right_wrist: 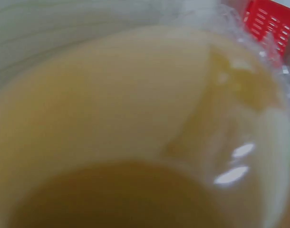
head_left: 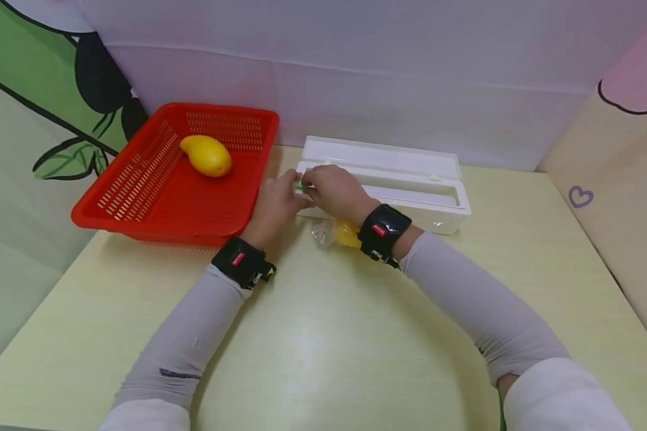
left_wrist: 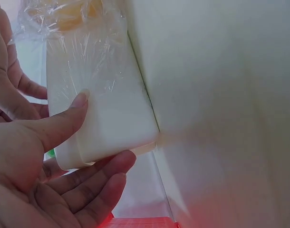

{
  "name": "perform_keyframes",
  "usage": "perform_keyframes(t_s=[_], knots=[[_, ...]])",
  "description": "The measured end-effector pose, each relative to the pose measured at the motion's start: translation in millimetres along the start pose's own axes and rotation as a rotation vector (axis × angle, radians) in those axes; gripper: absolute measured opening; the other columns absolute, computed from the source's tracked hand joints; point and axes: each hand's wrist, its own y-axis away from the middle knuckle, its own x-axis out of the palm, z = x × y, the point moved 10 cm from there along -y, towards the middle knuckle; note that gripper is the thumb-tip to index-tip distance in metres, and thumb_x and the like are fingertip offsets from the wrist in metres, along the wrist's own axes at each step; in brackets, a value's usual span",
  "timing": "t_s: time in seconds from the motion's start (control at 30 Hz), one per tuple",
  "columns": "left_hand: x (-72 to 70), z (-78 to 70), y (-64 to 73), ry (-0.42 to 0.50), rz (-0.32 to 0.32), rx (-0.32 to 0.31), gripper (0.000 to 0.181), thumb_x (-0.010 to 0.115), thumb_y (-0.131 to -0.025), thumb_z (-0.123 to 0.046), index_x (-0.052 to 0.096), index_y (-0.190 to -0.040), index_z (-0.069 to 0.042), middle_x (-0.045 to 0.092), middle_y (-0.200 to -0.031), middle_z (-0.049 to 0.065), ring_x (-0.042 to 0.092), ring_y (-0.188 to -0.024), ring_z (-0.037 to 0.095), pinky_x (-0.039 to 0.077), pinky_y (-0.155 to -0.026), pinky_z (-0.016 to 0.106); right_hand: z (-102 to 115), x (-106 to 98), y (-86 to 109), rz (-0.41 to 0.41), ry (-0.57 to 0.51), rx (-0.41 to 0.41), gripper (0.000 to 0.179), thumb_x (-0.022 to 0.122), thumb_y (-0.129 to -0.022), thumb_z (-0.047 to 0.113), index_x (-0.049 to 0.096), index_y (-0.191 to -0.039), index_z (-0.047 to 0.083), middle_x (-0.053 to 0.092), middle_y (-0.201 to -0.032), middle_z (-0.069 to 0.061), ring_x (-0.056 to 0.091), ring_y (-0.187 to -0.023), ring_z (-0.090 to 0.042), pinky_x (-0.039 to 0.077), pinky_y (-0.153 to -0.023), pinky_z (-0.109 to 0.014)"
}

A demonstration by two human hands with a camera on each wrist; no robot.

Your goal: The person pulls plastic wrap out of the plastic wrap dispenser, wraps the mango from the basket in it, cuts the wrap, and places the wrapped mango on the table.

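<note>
A white cling film dispenser (head_left: 437, 215) stands at the back with its lid (head_left: 388, 157) raised and a white roll (head_left: 410, 195) inside. My left hand (head_left: 275, 203) grips its left end, thumb against the front face and fingers round the end. Bent over the same end, my right hand (head_left: 334, 188) pinches a small green piece (head_left: 301, 185) at the dispenser's top edge, largely hidden by fingers. Below the right wrist lies a yellow fruit (head_left: 346, 232) in clear cling film (head_left: 322, 232). In the left wrist view the film (left_wrist: 95, 57) drapes over the dispenser's front.
At the left stands a red plastic basket (head_left: 167, 227) with a yellow mango (head_left: 207, 157) inside. The pale wooden table (head_left: 323, 335) ends at a cloth-covered wall (head_left: 356, 90) behind the dispenser. A side wall (head_left: 614, 179) bounds the right.
</note>
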Motion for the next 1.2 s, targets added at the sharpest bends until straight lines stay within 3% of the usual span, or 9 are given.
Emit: perform_keyframes(t_s=[0.17,0.43,0.73,1.2], knots=[[-2.9,-0.8,1.8,0.019,-0.007,0.017,0.046,0.081,-0.084,-0.028,0.061,-0.117,-0.003,0.07,-0.097,0.015,0.059,-0.081,0.032,0.048,-0.069,0.038,1,3,-3.3,-0.044,-0.004,0.001,0.025,0.064,-0.099,0.017,0.07,-0.122,0.01,0.071,-0.1,-0.002,0.064,-0.093,-0.018,0.052,-0.089,-0.031],[-6.5,-1.8,2.2,0.032,-0.024,0.026,0.045,0.081,-0.083,-0.028,0.062,-0.115,-0.003,0.07,-0.097,0.017,0.06,-0.082,0.034,0.049,-0.072,0.041,-2,3,-5.9,-0.058,-0.027,0.019,0.015,0.063,-0.098,0.012,0.071,-0.111,0.008,0.07,-0.096,-0.002,0.062,-0.09,-0.018,0.052,-0.086,-0.03],[-1.6,2.7,0.5,0.037,0.015,-0.001,0.049,0.081,-0.084,-0.028,0.059,-0.122,-0.005,0.069,-0.098,0.013,0.059,-0.083,0.029,0.051,-0.074,0.037,-4,5,-5.8,-0.024,-0.009,0.051,0.007,0.06,-0.099,0.009,0.066,-0.102,0.008,0.06,-0.093,-0.004,0.056,-0.087,-0.019,0.05,-0.08,-0.03],[6.5,1.6,0.7,0.036,0.065,-0.024,0.046,0.079,-0.086,-0.026,0.054,-0.12,-0.007,0.066,-0.094,0.011,0.056,-0.08,0.028,0.05,-0.067,0.033,-5,4,-1.3,-0.042,-0.007,0.004,0.007,0.057,-0.095,-0.001,0.062,-0.094,0.005,0.057,-0.089,-0.008,0.052,-0.084,-0.023,0.047,-0.078,-0.033]])
